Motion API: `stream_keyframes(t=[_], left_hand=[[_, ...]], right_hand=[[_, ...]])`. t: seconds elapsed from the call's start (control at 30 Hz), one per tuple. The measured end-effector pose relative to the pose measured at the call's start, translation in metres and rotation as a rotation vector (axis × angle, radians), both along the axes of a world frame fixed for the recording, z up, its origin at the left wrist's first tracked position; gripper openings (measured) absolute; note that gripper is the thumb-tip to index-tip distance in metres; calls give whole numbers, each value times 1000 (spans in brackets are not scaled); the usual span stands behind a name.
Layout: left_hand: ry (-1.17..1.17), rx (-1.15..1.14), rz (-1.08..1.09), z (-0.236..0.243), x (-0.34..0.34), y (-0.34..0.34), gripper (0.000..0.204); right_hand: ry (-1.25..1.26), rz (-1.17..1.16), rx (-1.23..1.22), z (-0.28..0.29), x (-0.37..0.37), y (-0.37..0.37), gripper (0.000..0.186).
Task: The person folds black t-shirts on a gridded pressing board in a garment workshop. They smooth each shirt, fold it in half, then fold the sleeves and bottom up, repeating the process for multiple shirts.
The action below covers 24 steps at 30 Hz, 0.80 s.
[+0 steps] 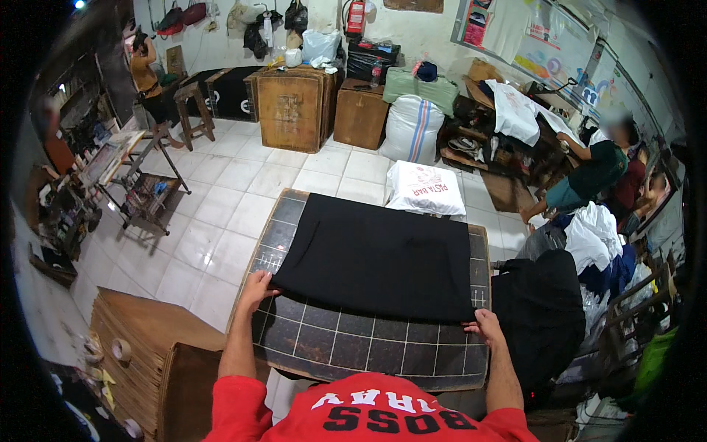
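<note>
A folded piece of black cloth point(375, 254) lies on a dark table point(331, 339) marked with a white grid. Its kind of garment cannot be made out. At its near left corner, my left hand point(256, 289) pinches the edge between thumb and fingers. My right hand point(486, 326) grips the near right corner the same way, fingertips partly hidden at the cloth. The near edge runs between my two hands, and the far edge reaches the table's far side.
Beyond the table's far edge is a stack of folded white shirts point(426, 188). Black fabric point(541, 317) is heaped at the right. Flattened cardboard point(140, 339) with a tape roll point(121, 350) stands at the left. A co-worker point(600, 169) works at the far right; another person point(145, 70) is at the far left.
</note>
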<state>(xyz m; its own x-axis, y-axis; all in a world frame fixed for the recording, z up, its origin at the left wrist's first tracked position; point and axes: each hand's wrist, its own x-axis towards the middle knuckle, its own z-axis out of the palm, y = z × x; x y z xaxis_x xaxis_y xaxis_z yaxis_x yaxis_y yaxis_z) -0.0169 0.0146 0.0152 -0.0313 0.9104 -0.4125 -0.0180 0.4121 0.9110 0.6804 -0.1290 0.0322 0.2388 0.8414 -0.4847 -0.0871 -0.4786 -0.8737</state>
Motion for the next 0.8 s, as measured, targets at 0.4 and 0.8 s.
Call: stream_keyframes(t=[0.4, 0.8], left_hand=[[-44, 30, -3, 5, -11, -54, 26], [-16, 12, 31, 15, -11, -94, 27]], right_hand=[[33, -35, -5, 2, -16, -56, 25], [39, 13, -94, 9, -21, -88, 26]])
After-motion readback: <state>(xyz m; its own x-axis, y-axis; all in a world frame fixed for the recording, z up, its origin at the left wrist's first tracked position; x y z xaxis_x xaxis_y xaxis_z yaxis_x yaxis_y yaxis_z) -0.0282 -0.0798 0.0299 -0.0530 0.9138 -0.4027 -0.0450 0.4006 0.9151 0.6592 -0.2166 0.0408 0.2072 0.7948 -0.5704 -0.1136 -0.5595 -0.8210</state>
